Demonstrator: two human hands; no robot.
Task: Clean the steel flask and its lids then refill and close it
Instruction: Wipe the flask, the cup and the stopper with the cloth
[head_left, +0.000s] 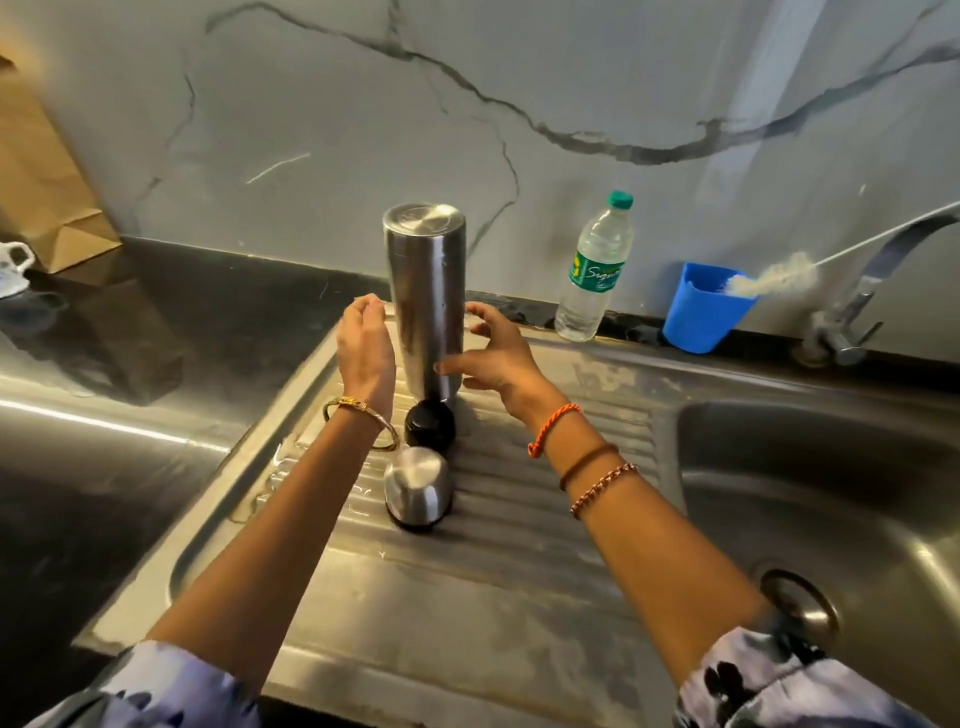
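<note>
Now, going from the nine o'clock side, a brown paper bag (49, 208) is leaning against the marble wall, well apart from the work. Nearer the middle, the left hand (363, 345) is hovering just beside the tall cylindrical steel flask (425, 296), fingers loosely curled and holding nothing; whether they are touching the metal cannot be told. That flask is standing inverted, flat base up, on the ribbed steel drainboard (519, 519), apparently draining. Toward six o'clock from it, the round black inner lid (430, 423) and the domed steel outer cap (417, 488) are sitting on the same ribs. At the flask's three o'clock side, the right hand (498, 353) is spread open, fingertips near or just touching the lower wall, gripping nothing. Further toward three o'clock a clear plastic water bottle with a green cap (597, 265) is standing, then a blue plastic cup (701, 306) holding a white bottle brush (769, 278), then the steel tap (872, 280) over the sink basin (831, 441). The risk, as I judge it, is tipping: a tall flask balanced on its narrow mouth across wet ribs could topple from a one-sided nudge and knock the lids toward the basin.
</note>
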